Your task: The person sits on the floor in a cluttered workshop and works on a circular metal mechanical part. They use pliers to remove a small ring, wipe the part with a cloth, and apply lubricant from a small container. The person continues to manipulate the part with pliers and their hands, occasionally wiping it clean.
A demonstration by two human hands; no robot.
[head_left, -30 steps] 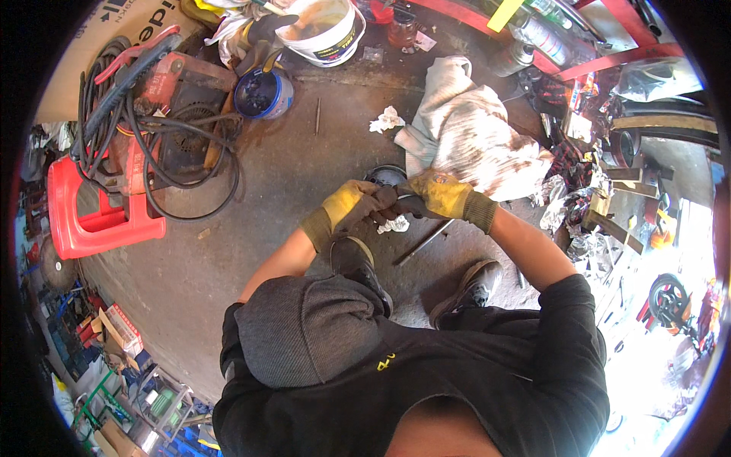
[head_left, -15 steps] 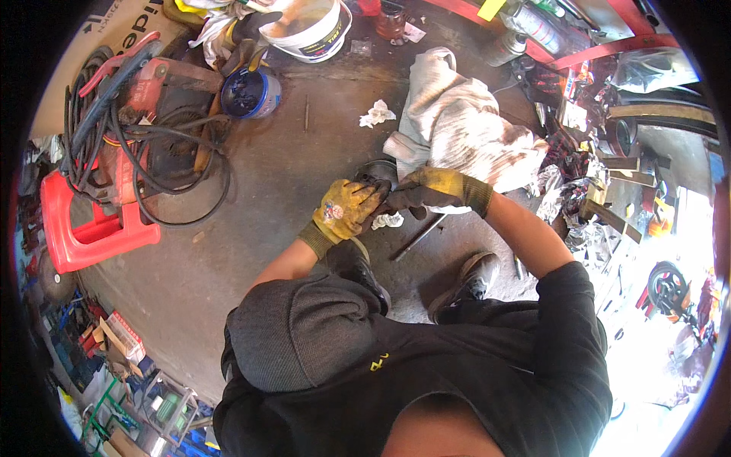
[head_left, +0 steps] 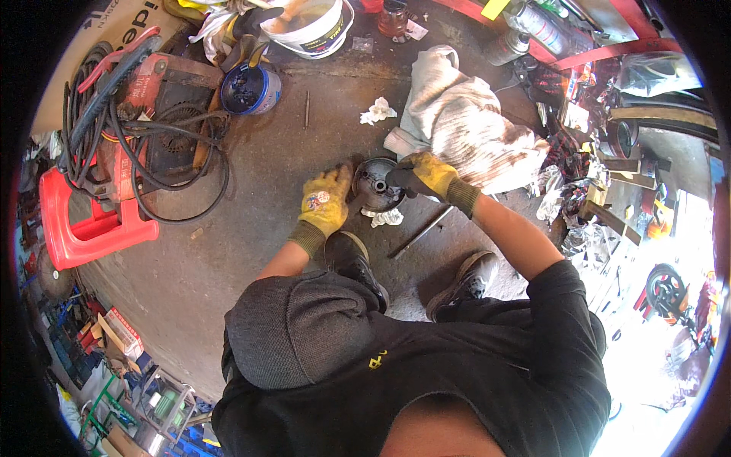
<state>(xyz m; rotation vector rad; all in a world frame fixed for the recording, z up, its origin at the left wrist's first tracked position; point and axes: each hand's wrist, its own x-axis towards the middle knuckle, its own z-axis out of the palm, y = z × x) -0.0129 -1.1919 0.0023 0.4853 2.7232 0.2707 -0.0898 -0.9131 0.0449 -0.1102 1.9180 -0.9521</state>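
Between my gloved hands is a round dark metal drum (head_left: 378, 199) with a raised ring at its centre, its open face up. My left hand (head_left: 325, 199), in a yellow glove with dark fingertips, grips the drum's left rim. From the right, my right hand (head_left: 430, 175) has its dark-tipped fingers closed over the rim and reaching a little inside. Whether a small thing is under those fingers cannot be seen. Crumpled white paper (head_left: 384, 218) lies by the near edge of the drum, and a metal rod (head_left: 421, 231) rests on the floor to the right.
A stained cloth (head_left: 476, 129) lies beyond my right hand. Far left are a blue tub of dark grease (head_left: 251, 90), a red machine with coiled cable (head_left: 167, 141) and a red plastic stool (head_left: 91, 228). A white bucket (head_left: 316, 34) stands at the back; clutter lines the right.
My hands have drawn apart, the left to the left and the right slightly up and right. The drum's face, largely covered before, now shows.
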